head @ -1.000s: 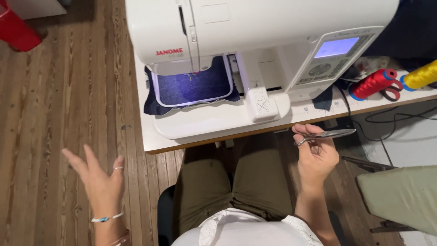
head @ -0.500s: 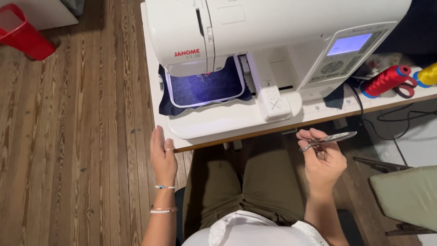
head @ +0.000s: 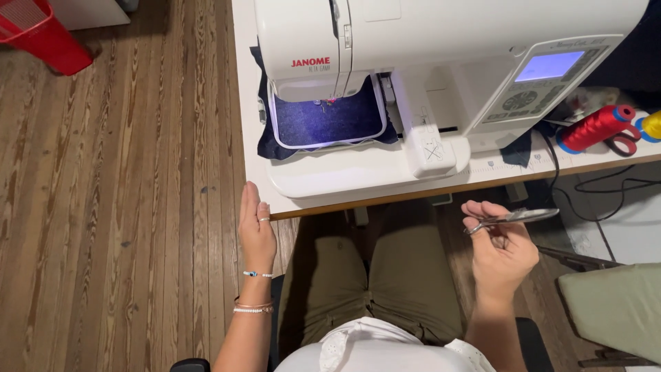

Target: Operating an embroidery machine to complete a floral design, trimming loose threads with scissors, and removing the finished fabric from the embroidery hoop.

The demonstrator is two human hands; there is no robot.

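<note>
A white embroidery machine stands on a white table. Dark blue fabric is stretched in a white hoop under its lit needle. My left hand is flat, fingers together, resting against the table's front left corner; it holds nothing. My right hand hangs below the table's front edge, above my lap, pinching small metal scissors that point right.
A red thread spool and a yellow spool lie at the table's right, beside red-handled scissors. Black cables trail off that side. A red bin stands on the wood floor far left. A green cushion sits lower right.
My left hand swung in from out over the floor to the table's front left corner. The right hand with the scissors stayed about where it was. The view shifted closer to the machine.
</note>
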